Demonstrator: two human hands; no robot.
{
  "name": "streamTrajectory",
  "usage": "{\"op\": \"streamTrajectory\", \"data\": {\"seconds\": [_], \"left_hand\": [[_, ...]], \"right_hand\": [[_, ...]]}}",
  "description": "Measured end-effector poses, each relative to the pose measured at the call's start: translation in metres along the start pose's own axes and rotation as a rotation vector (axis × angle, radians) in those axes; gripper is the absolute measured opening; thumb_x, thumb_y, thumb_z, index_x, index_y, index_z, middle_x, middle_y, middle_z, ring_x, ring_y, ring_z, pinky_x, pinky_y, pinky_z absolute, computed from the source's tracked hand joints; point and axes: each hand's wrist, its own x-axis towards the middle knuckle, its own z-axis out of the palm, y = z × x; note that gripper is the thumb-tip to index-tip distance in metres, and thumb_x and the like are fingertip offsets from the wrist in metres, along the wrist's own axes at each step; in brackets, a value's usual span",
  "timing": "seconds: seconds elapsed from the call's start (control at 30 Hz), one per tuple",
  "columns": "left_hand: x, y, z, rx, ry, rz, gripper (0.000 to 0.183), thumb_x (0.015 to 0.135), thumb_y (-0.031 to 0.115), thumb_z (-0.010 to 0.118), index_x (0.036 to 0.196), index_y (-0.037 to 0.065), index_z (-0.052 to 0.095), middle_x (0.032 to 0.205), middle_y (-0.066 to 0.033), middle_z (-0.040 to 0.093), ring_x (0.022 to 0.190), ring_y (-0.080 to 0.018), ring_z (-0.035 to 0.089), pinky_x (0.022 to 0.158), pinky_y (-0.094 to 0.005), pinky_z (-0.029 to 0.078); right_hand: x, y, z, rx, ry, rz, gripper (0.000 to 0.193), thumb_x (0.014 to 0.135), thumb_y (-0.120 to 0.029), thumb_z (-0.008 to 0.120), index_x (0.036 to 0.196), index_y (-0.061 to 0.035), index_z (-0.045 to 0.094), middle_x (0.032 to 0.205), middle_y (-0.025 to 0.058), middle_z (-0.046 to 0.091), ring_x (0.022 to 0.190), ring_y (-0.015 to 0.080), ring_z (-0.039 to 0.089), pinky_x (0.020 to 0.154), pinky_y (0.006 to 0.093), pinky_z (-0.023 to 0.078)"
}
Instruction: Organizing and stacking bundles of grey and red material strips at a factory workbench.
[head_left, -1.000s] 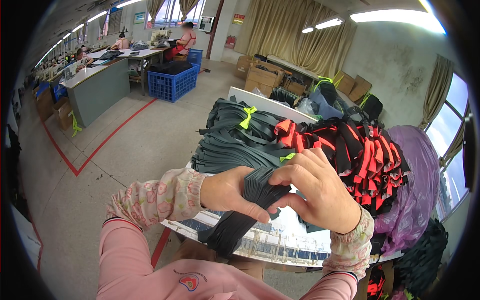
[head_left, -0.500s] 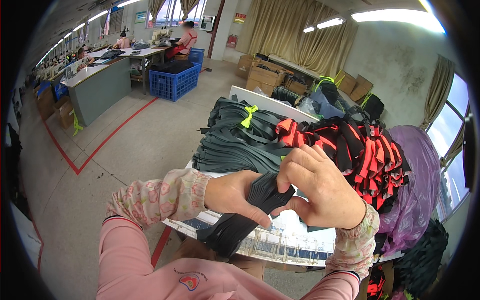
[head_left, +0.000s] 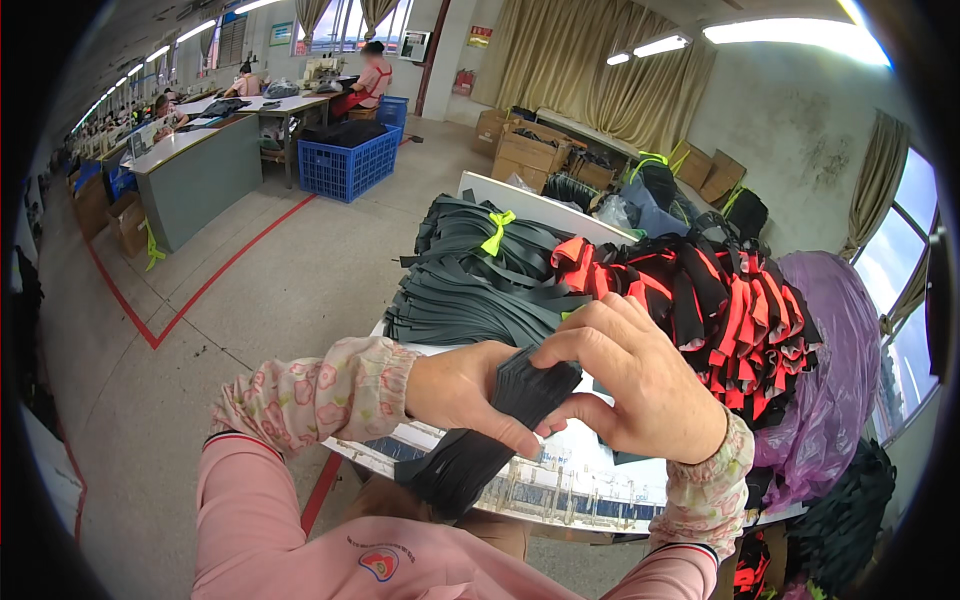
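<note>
A thick bundle of black fabric strips (head_left: pixel 535 392) is gripped by my left hand (head_left: pixel 455 388), its thumb pressed across the near side. The stacked upper ends stick up out of the grip, and the loose lower ends hang over the table's near edge. My right hand (head_left: pixel 645 385) closes on the right side of the upper end, index finger on the top edge and thumb below. Just beyond my hands lie dark green strips (head_left: pixel 470 305) in a fanned pile, with a neon yellow tie (head_left: pixel 498 232) on the bundle at the back.
Black and orange pieces (head_left: pixel 740 310) heap at the table's right, beside a purple plastic bag (head_left: pixel 825 350). The white table (head_left: pixel 600 485) has a worn, taped front edge. Cartons (head_left: pixel 530 152) stand behind. A blue crate (head_left: pixel 345 165) and a seated person (head_left: pixel 373 80) are far left.
My right index finger has moved left along the bundle's upper edge, and the right fingers now spread wider over its end. The left hand keeps its grip almost in place.
</note>
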Motion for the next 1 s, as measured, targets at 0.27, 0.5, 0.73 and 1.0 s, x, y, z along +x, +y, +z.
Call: {"op": "streamTrajectory", "data": {"seconds": [0.27,0.5,0.73,1.0], "left_hand": [[0.004,-0.006,0.0,-0.036,-0.037,-0.051,0.037,0.076,0.014,0.085,0.106,0.004,0.066,0.097,-0.0008,0.067,0.092,-0.0088,0.062,0.086,-0.0271,0.05],[0.002,-0.002,0.002,-0.021,-0.053,-0.023,0.039,0.076,0.014,0.085,0.109,0.004,0.066,0.102,-0.0019,0.068,0.098,-0.0107,0.062,0.089,-0.0281,0.05],[0.0,-0.001,0.003,0.019,-0.04,-0.006,0.039,0.076,0.013,0.086,0.107,0.003,0.065,0.098,-0.001,0.067,0.093,-0.0096,0.061,0.086,-0.0278,0.05],[0.003,-0.004,0.002,-0.05,-0.11,-0.05,0.04,0.074,0.014,0.086,0.106,0.004,0.065,0.099,-0.0005,0.065,0.093,-0.0091,0.06,0.084,-0.0271,0.05]], "right_hand": [[0.0,0.002,-0.004,0.073,-0.083,0.019,0.045,0.064,-0.012,0.081,0.101,-0.0056,0.055,0.095,0.0099,0.054,0.09,0.032,0.053,0.078,0.0406,0.042],[0.007,-0.004,-0.009,0.064,-0.143,0.032,0.045,0.063,-0.007,0.081,0.099,-0.0053,0.055,0.095,0.0109,0.053,0.093,0.0332,0.054,0.078,0.0422,0.043],[0.009,-0.004,-0.011,0.064,-0.183,-0.03,0.046,0.057,-0.004,0.081,0.094,-0.0044,0.053,0.093,0.0112,0.053,0.091,0.0335,0.054,0.076,0.0412,0.043],[0.008,0.0,-0.01,0.114,-0.165,-0.056,0.044,0.058,-0.002,0.079,0.093,-0.0041,0.053,0.092,0.0117,0.053,0.09,0.034,0.054,0.076,0.0417,0.043]]}}
